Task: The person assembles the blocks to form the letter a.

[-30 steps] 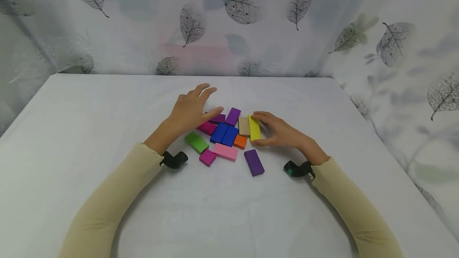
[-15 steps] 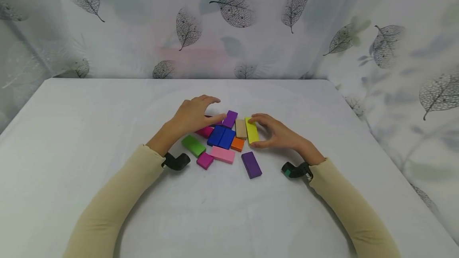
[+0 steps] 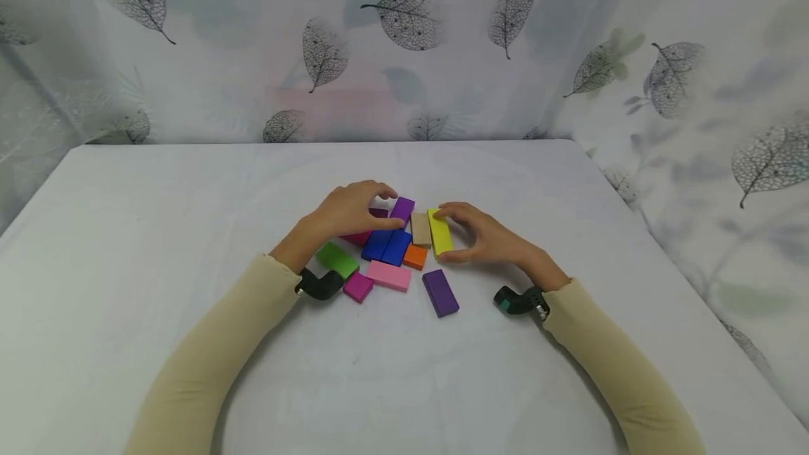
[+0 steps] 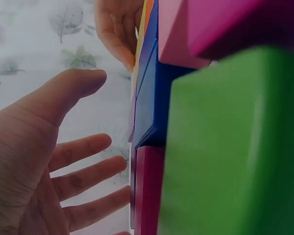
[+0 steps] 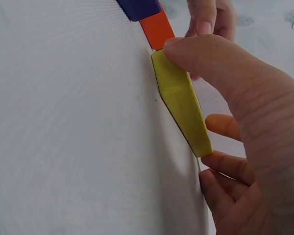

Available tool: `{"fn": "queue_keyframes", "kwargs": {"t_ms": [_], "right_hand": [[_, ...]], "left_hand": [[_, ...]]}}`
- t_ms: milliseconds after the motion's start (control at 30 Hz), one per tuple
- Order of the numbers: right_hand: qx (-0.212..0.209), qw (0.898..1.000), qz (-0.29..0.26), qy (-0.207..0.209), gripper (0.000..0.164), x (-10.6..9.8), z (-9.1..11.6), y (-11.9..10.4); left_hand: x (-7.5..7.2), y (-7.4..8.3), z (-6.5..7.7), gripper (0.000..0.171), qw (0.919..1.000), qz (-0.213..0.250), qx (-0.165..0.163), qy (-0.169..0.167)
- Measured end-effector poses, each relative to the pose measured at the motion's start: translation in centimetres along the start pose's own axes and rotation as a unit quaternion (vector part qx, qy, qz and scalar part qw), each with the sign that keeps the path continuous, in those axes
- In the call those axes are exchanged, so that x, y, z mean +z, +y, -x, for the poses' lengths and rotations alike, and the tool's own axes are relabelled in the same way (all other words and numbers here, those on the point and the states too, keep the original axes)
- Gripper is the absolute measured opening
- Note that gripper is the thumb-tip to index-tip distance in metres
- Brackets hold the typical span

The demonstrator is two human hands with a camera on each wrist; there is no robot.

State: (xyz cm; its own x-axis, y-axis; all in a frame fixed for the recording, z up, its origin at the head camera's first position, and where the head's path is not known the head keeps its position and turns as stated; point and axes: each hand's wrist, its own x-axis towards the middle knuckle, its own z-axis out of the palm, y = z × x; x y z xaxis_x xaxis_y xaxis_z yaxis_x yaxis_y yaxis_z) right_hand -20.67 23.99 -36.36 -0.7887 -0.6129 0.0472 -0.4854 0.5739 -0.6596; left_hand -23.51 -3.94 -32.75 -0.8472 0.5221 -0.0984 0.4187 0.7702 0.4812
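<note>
My right hand (image 3: 483, 234) holds a yellow block (image 3: 440, 234) lengthwise, thumb at its near end and fingertips at its far end. In the right wrist view the thumb presses one end of the yellow block (image 5: 179, 93). A tan block (image 3: 421, 232) lies just left of it. My left hand (image 3: 344, 210) hovers over the back left of the cluster, thumb and fingers spread apart. Its fingertips reach over a purple block (image 3: 403, 209), and it partly covers a crimson block (image 3: 356, 239). Two blue blocks (image 3: 397, 248) lie side by side below its thumb.
An orange block (image 3: 415, 257) and a pink block (image 3: 389, 276) lie at the cluster's front. Beside them are a magenta block (image 3: 358, 287) and a green block (image 3: 338, 260). A dark purple block (image 3: 440, 293) lies apart, nearer me. Leaf-patterned curtains (image 3: 411, 55) border the white table (image 3: 392, 385).
My left hand has come down and to the right, from the cluster's back left to over the purple block, its fingers bending inward. My right hand stays at the yellow block.
</note>
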Motion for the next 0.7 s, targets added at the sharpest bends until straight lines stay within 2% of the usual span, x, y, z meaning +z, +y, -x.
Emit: {"fn": "queue_keyframes", "kwargs": {"t_ms": [200,433,700], "right_hand": [[0.004,1.0,-0.004,0.0,0.069,0.0,0.0,-0.1],[-0.004,1.0,-0.011,0.001,0.069,0.2,-0.1,0.1],[-0.006,1.0,-0.002,0.004,0.073,0.2,0.0,0.3]], "left_hand": [[1.0,-0.2,-0.7,0.064,0.9998,-0.015,0.01,0.007],[2.1,-0.2,-0.8,0.061,0.9983,-0.033,0.005,0.047],[2.3,0.0,-0.8,0.057,0.998,-0.007,0.006,0.063]]}}
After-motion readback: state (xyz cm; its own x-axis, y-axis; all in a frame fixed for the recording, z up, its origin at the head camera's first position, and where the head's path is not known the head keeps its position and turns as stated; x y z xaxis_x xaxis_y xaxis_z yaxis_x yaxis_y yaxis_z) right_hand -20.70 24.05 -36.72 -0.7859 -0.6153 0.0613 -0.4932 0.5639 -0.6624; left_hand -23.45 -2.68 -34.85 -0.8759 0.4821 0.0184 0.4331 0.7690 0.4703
